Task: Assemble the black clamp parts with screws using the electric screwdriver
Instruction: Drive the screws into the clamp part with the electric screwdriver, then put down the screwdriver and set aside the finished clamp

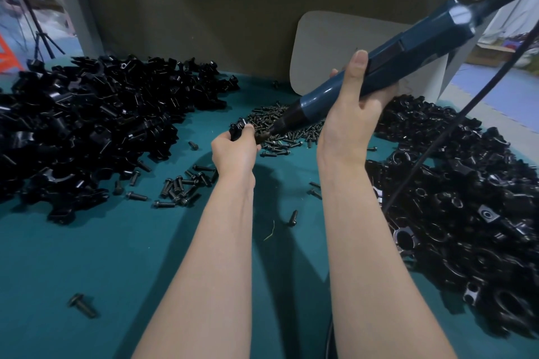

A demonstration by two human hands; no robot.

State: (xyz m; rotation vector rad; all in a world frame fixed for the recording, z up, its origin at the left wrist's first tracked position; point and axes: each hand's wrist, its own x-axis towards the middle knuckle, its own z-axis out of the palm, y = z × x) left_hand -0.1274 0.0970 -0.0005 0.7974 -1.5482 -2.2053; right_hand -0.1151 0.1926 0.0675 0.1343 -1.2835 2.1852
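Driving step: the screwdriver [379, 67] tip meets the clamp part [236, 128], held above the table [87, 256] just in front of the screw pile [280, 119].
Left hand [233, 151]: fingers curled round the clamp part, thumb on top.
Right hand [350, 114]: wrapped round the screwdriver's barrel, thumb lying along it.
Stock: left heap [87, 114] and right heap [466, 198] of black parts; which is finished I cannot tell.
Progress: likely mid-run, with many screws and parts left.

No legible text or labels.

teal tabletop [87, 256] | brown backboard [218, 3] | blue floor [495, 79]
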